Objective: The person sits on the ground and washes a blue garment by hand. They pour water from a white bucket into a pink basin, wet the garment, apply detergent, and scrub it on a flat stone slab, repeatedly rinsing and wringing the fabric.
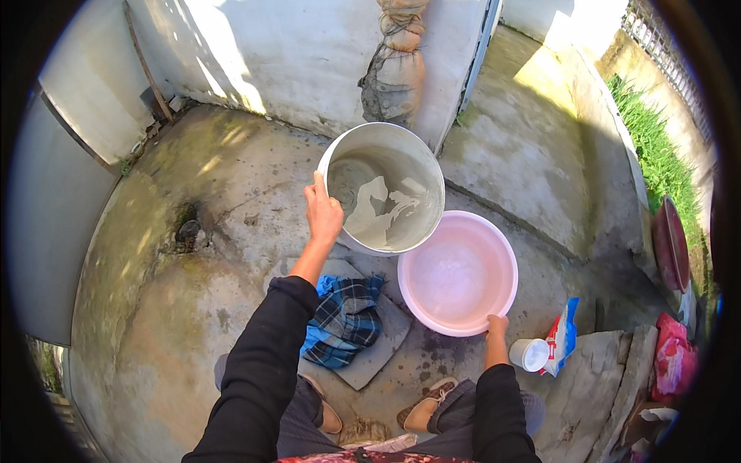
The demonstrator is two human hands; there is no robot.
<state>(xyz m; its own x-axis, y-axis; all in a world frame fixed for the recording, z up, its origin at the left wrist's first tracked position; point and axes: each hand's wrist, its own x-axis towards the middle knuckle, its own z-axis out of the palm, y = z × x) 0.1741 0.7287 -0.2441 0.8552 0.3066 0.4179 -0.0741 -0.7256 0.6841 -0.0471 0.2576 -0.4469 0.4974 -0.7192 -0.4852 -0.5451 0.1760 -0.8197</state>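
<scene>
My left hand [323, 211] grips the rim of a large whitish bucket [353, 173]. The bucket leans with its mouth towards me, and some liquid lies inside along its lower wall. My right hand [496, 330] holds the near rim of a pink plastic basin [451, 272], which looks to have a little water in it. The bucket's lower right rim overlaps the basin's far left edge in the picture; I cannot tell whether they touch. Below my left hand, a crumpled blue and black plaid cloth [347, 318] lies on a flat grey slab [388, 341].
By my right hand stand a white tub [529, 354] of pale contents and a blue, red and white packet [561, 341]. Further right are a pink plastic bag [674, 359] and a dark red basin [671, 243]. A white wall [301, 58] and a concrete step [521, 231] lie ahead.
</scene>
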